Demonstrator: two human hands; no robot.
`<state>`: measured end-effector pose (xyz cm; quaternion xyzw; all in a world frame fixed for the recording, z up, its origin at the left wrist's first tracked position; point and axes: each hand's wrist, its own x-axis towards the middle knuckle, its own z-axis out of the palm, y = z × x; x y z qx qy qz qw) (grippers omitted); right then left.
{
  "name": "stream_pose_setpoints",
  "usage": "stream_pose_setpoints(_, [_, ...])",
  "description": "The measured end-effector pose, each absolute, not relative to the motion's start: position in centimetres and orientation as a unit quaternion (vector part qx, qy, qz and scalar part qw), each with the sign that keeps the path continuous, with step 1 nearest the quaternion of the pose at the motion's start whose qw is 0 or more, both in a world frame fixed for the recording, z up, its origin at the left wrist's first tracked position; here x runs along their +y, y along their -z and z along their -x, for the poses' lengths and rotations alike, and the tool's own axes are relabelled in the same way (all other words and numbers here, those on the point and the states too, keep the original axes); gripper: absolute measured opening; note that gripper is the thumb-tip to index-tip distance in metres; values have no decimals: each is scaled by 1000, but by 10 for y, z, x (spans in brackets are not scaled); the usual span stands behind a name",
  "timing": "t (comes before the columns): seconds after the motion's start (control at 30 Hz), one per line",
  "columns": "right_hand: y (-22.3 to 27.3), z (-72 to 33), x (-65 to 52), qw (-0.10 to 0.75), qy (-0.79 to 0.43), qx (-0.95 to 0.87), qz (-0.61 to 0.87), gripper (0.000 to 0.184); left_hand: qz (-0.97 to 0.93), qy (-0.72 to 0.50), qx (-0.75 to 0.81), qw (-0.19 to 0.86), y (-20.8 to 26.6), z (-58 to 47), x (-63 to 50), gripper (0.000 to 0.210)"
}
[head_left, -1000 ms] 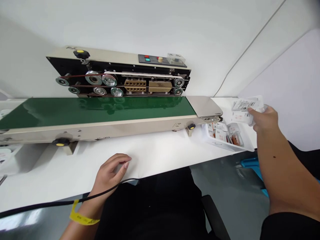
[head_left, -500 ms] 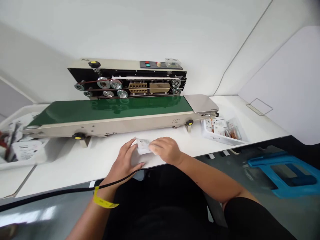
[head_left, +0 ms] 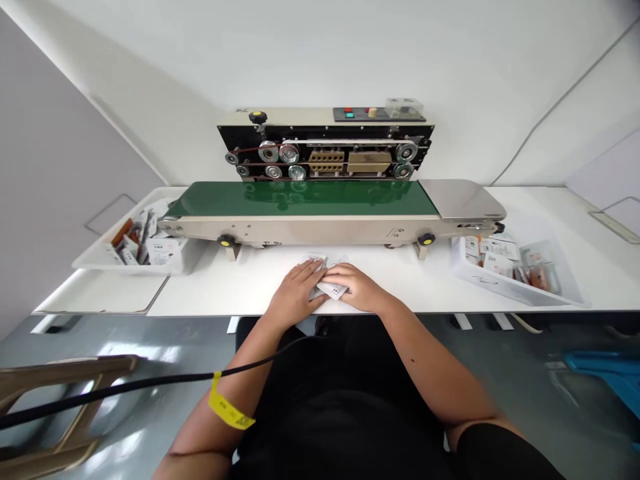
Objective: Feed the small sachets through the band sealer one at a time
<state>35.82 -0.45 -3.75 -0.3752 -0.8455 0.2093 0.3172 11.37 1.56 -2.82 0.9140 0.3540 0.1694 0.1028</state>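
Observation:
Small white printed packets lie under and between my two hands at the front of the white table. My left hand [head_left: 295, 295] is over one packet [head_left: 316, 258], its fingers lying across it and its thumb near the lower edge. My right hand [head_left: 357, 287] is closed on another packet [head_left: 333, 289], which is tilted, with its printed corner sticking out between the hands. The fingers cover most of both packets, so how far they overlap cannot be told.
Behind my hands stands a band sealing machine [head_left: 327, 150] with a green conveyor belt [head_left: 310, 200]. White bins of packets stand left [head_left: 183, 261] and right [head_left: 510, 287]. A black cable [head_left: 165, 380] crosses my left forearm. A brown chair [head_left: 75, 433] and blue stool [head_left: 605, 373] stand below.
My view has turned left and levelled. My hands have come closer together, the left now lying over a packet. A second packet shows, where one was visible before.

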Motion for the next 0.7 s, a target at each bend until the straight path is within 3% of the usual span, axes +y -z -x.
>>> stream_pose_setpoints(0.1, [37,-362,-5,397,-248,-784,408,44,-907,-169,376,89,26,-116,13,63])
stream_pose_setpoints(0.23, [39,-368,-10,524,-303,-616,504,31,-902,-173,388,80,26,-115,11,59])
stream_pose_setpoints(0.37, [38,-375,-11,622,-396,-428,523,45,-900,-172,391,84,26,-114,10,58])
stream_pose_setpoints(0.5, [34,-374,-10,644,-440,-386,493,45,-900,-178,389,83,27,-114,10,56])
stream_pose_setpoints(0.7, [3,-378,-13,604,-475,-393,504,40,-900,-183,386,84,30,-112,11,55])
